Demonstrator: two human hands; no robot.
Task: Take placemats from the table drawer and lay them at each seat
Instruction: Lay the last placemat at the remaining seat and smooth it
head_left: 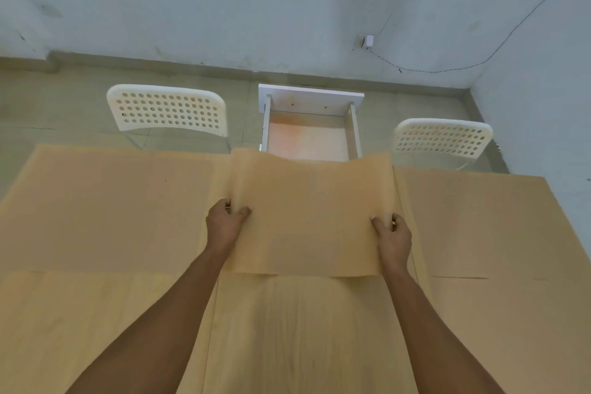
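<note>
Left hand (226, 223): pinches placemat (311, 217) at left edge.
Right hand (392, 238): pinches its right edge.
Drawer (308, 134): open, far side of table (96, 313).
Chairs (168, 110): flank drawer.

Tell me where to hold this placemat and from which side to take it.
Grip the placemat at its two short side edges, from the sides, as the left hand and right hand do now. It is thin and floppy, sagging in the middle, so a two-sided hold probably keeps it spread.
</note>
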